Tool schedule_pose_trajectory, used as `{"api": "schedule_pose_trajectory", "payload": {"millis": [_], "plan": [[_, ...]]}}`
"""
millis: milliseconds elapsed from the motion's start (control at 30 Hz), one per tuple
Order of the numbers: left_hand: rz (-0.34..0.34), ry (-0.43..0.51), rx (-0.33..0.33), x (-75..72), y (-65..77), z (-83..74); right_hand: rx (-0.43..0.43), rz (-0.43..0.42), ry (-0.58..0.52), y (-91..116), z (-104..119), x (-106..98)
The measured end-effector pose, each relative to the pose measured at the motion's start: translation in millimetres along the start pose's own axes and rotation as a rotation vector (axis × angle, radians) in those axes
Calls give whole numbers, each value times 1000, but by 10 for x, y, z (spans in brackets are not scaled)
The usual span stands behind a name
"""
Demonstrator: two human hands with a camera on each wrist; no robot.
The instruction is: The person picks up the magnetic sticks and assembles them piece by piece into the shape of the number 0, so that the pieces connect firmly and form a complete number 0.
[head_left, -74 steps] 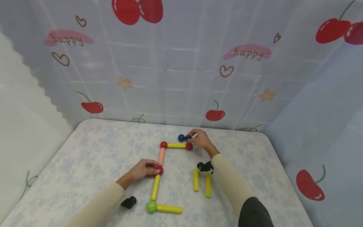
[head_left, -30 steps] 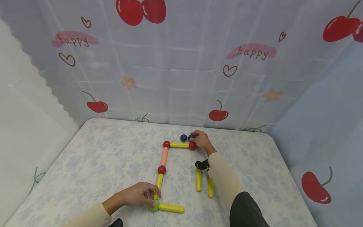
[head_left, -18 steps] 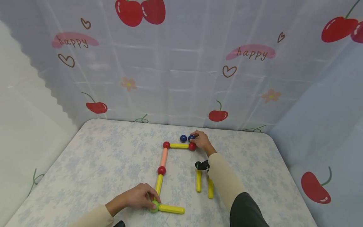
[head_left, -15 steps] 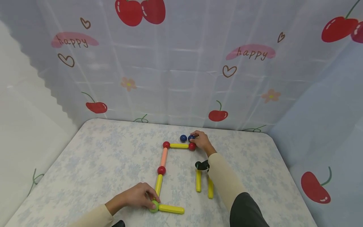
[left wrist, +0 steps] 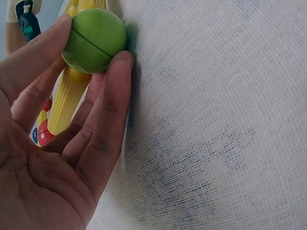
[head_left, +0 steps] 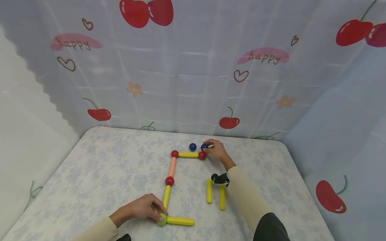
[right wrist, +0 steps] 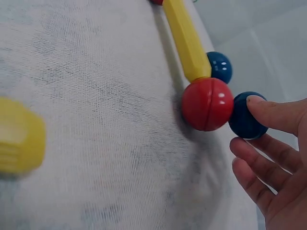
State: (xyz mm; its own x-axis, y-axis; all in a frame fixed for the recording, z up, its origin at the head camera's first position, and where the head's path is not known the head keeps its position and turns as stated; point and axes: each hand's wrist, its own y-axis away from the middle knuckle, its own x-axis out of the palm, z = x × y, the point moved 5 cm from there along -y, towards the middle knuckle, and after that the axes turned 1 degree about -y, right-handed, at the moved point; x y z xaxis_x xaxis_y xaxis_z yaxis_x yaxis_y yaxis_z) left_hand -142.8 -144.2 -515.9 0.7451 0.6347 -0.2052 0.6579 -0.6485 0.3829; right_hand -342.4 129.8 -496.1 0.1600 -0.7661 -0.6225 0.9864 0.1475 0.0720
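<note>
My left hand (head_left: 146, 208) pinches a green ball (left wrist: 96, 40) between thumb and fingers at the near corner of a chain of magnetic sticks and balls. From that ball one yellow stick (head_left: 181, 221) points right and another yellow stick (head_left: 166, 196) leads away to a red ball (head_left: 170, 181). A pink stick (head_left: 172, 167) continues to a far red ball (head_left: 175, 154), then a yellow stick (head_left: 188, 155) runs right to another red ball (right wrist: 207, 104). Beside that last ball, my right hand (head_left: 217, 150) holds a dark blue ball (right wrist: 248, 115) between thumb and fingers.
A second blue ball (head_left: 192, 146) lies left of my right hand, behind the far yellow stick. Two loose yellow sticks, one left (head_left: 209, 190) and one right (head_left: 222, 197), lie below my right forearm. The tabletop (head_left: 114, 160) ends at a printed curtain (head_left: 187, 100).
My left hand has gone from the middle red ball down to the green ball and now pinches it. The right hand's blue ball has moved slightly right, apart from the other blue one.
</note>
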Motion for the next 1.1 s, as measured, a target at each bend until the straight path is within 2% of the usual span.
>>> {"api": "schedule_pose_trajectory", "payload": {"millis": [167,333,500,667,767,900,1100], "plan": [[4,35,-9,-10,6,34,-90,14,-8,213,68,-121],[13,48,-21,-24,17,44,-121,107,3,520,133,-166],[10,69,-49,-27,34,42,-136,266,3,856,165,-94],[8,83,-54,-16,39,18,-186,493,-48,1145,143,53],[9,82,-46,-9,35,13,-225,609,-17,1291,132,142],[9,83,-35,-3,29,4,-275,706,30,1444,160,242],[14,86,-28,4,12,-2,-263,846,15,1628,196,413]]}}
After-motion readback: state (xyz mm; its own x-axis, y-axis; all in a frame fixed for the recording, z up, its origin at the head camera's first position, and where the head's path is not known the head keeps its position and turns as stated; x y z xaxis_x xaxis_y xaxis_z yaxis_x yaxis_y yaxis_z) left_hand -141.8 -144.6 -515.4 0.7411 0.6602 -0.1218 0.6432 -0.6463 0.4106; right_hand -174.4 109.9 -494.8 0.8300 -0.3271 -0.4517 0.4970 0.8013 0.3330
